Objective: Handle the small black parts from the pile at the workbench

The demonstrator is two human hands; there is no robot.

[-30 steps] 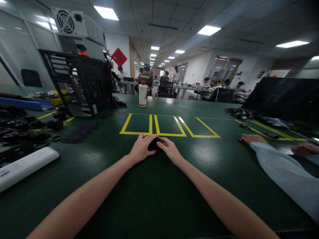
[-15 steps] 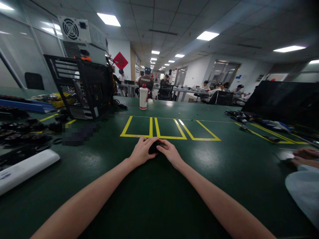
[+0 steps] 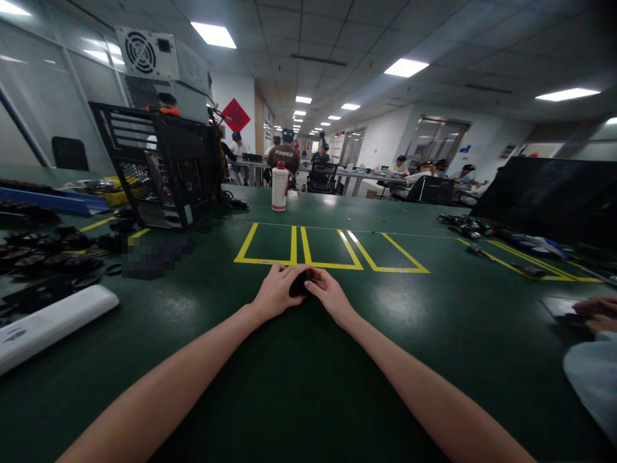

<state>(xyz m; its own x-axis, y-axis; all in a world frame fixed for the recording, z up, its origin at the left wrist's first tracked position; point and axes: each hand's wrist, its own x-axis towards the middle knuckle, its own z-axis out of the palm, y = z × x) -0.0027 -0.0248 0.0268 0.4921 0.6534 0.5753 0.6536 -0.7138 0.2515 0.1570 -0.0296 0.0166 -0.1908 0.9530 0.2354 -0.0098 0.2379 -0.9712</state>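
Observation:
Between my two hands is a small black rounded object (image 3: 299, 283), whose exact kind I cannot make out. My left hand (image 3: 277, 290) wraps around it from the left, thumb below and fingers over the top. From the right, the fingers and thumb of my right hand (image 3: 331, 294) close on its edge. Both hands are low over the green tabletop (image 3: 308, 373), just in front of yellow tape outlines (image 3: 332, 265). Much of the black object is covered by my fingers.
On the left stand an open black computer case (image 3: 166, 167) with a power supply (image 3: 159, 54) on top, a white elongated object (image 3: 53, 328) and many dark parts. A white bottle (image 3: 279, 190) is ahead. At right lie cables (image 3: 463, 225) and another person's hand (image 3: 602, 312).
My hands keep their grip on the black object with hardly any movement. The whole view has shifted slightly. The other person's arm at right sits a little farther toward the edge.

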